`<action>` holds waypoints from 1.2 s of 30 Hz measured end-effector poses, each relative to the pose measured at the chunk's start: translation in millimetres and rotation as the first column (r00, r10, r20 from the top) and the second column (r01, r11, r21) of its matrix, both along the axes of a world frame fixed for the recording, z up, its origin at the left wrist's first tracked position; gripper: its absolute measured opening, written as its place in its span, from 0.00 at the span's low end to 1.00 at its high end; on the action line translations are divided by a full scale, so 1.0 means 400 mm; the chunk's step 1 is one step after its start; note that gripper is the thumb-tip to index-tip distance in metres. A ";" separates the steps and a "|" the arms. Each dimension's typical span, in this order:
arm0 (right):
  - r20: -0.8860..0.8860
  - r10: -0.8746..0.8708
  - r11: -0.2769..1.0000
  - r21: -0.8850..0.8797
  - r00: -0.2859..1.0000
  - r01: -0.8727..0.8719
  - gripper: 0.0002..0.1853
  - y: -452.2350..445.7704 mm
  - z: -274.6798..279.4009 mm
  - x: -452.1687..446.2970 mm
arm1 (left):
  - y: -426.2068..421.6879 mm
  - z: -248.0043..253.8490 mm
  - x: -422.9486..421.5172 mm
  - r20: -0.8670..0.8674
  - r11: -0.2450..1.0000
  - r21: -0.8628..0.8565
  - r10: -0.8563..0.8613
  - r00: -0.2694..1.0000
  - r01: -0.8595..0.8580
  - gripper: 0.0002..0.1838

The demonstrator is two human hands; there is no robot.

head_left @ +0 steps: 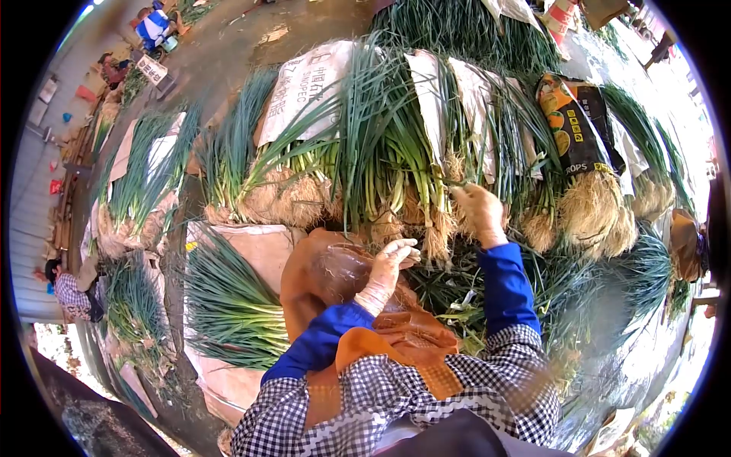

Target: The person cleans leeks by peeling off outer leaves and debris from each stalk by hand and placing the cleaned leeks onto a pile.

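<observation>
My left hand (387, 268), in a pale, soiled glove, is raised over the brown apron (320, 266). Its fingers are stretched out and nothing shows in them. In a similar glove, my right hand (481, 211) reaches to the root ends of the green onions (381, 171) piled in front of me. Its fingers are curled by the stalks; what they hold, if anything, is hidden. Long dark green leaves point away from me, and bushy tan roots (285, 198) face me. Loose leaves and trimmings (457, 305) lie below my right hand.
Green onions (236, 305) lie on a pale sack at left, beside my apron. White printed sacks (308, 91) and a black-and-orange bag (571, 126) are among the piles. More green onions (640, 266) lie at right. Other people, one in a checked top (72, 295), are at the far left.
</observation>
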State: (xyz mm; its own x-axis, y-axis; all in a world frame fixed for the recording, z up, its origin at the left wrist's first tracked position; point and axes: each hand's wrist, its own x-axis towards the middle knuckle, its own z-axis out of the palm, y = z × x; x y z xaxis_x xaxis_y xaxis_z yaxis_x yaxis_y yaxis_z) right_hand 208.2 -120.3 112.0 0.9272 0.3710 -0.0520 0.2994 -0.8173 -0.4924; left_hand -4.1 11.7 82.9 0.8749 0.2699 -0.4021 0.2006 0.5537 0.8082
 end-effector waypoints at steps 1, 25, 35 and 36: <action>-0.055 0.069 0.983 -0.166 0.996 -0.077 0.25 0.049 -0.012 0.012 | -0.003 -0.010 0.003 -0.003 1.000 0.008 -0.005 1.000 0.005 0.12; -0.100 0.344 0.938 0.093 0.934 -0.335 0.18 0.006 -0.096 -0.300 | -0.090 -0.104 -0.039 -0.214 0.978 -0.202 -0.091 0.973 0.047 0.08; -0.107 0.081 0.961 0.272 0.991 -0.050 0.22 0.057 -0.185 -0.138 | -0.128 -0.121 -0.044 -0.180 0.995 0.019 -0.092 0.979 0.097 0.10; -0.300 0.144 0.977 0.193 0.943 -0.088 0.21 0.071 -0.161 -0.131 | -0.127 -0.120 -0.038 -0.215 0.983 0.144 -0.081 0.973 0.114 0.10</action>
State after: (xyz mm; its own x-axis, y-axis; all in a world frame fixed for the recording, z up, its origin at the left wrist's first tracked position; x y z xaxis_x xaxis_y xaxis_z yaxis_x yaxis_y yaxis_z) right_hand 155.9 -92.0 47.5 0.8253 0.5039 -0.2549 0.1963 -0.6792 -0.7072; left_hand -19.5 -39.2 35.1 0.8017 0.2601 -0.5382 0.4202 0.3952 0.8169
